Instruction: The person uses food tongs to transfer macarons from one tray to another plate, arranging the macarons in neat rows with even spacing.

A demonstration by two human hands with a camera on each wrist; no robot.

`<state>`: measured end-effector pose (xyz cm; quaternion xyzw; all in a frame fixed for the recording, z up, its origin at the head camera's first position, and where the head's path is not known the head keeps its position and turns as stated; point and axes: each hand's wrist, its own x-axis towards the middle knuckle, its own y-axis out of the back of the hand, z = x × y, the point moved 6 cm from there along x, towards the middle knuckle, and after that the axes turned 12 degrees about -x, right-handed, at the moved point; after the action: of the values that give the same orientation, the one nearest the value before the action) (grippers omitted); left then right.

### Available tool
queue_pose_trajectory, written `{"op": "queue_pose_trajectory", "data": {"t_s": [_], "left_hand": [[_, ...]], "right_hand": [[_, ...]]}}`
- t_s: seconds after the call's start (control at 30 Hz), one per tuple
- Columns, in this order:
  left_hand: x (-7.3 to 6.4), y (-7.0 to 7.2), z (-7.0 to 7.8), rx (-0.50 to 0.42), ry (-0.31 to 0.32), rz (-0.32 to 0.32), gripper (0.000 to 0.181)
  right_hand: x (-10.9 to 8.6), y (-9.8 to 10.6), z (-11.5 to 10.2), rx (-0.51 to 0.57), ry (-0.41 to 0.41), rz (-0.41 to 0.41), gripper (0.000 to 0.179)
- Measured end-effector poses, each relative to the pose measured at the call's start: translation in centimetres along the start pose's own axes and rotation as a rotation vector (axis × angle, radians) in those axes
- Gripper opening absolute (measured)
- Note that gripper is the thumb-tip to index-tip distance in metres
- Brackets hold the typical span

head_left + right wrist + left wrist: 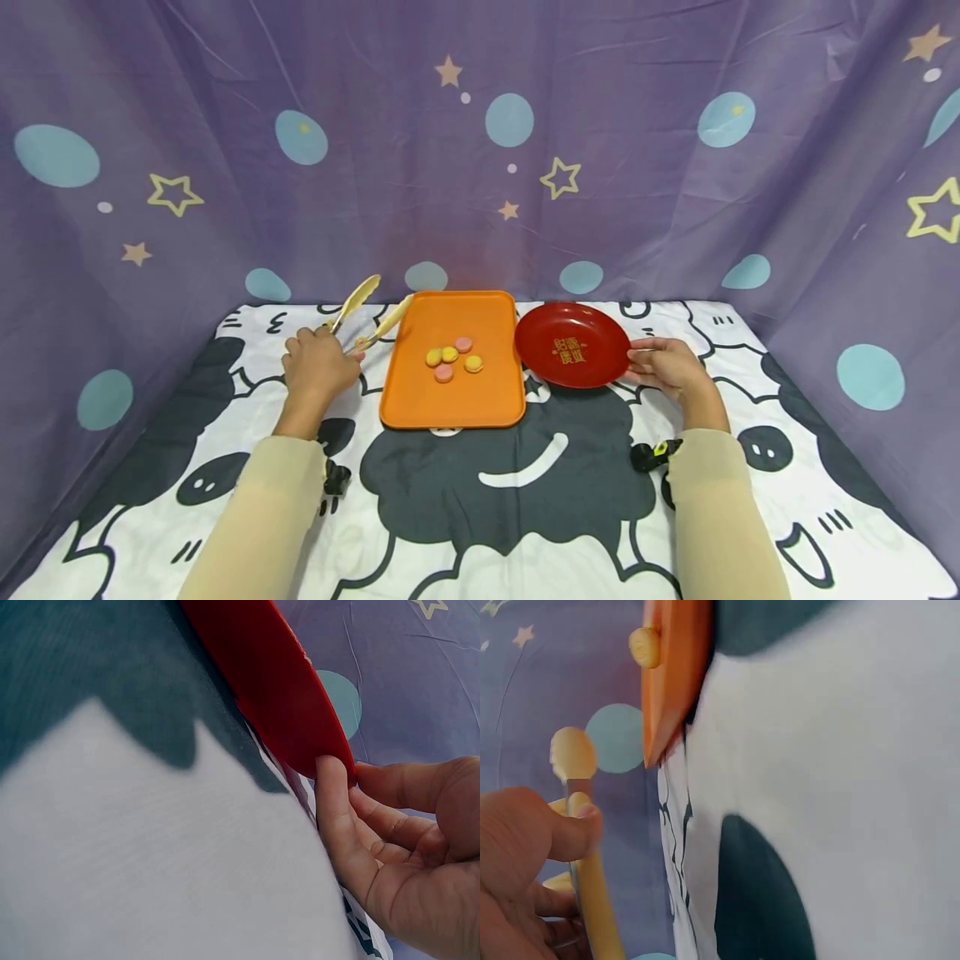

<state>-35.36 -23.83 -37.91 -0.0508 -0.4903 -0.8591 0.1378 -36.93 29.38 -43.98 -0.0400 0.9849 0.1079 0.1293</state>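
My left hand grips a pair of yellow-tipped tongs, whose two arms are spread apart just left of the tray. In the left wrist view the thumb lies along one arm of the tongs. An orange tray lies in the middle, bearing several small macarons, among them a yellow macaron and a pink macaron. My right hand pinches the right rim of a red plate with gold characters. The plate's left edge overlaps the tray's right edge in the head view.
A black-and-white cartoon-print cloth covers the table. Behind it and at both sides hangs a purple curtain with stars and blue dots. Each wrist wears a small black camera, such as the right camera.
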Motion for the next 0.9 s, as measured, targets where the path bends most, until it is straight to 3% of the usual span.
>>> {"op": "queue_pose_trajectory", "data": {"t_s": [0.47,0.73,0.9], "left_hand": [[-1.3,0.9,3.4,0.074,-0.346,0.078,0.048],[-2.6,0.4,5.6,0.171,-0.450,-0.002,0.049],[-3.7,0.2,6.6,0.159,-0.522,-0.031,0.044]], "right_hand": [[0.1,0.2,0.4,0.026,-0.011,0.009,0.046],[0.1,0.1,0.4,0.043,-0.010,0.008,0.044],[0.2,0.1,0.4,0.050,0.002,0.003,0.042]]}}
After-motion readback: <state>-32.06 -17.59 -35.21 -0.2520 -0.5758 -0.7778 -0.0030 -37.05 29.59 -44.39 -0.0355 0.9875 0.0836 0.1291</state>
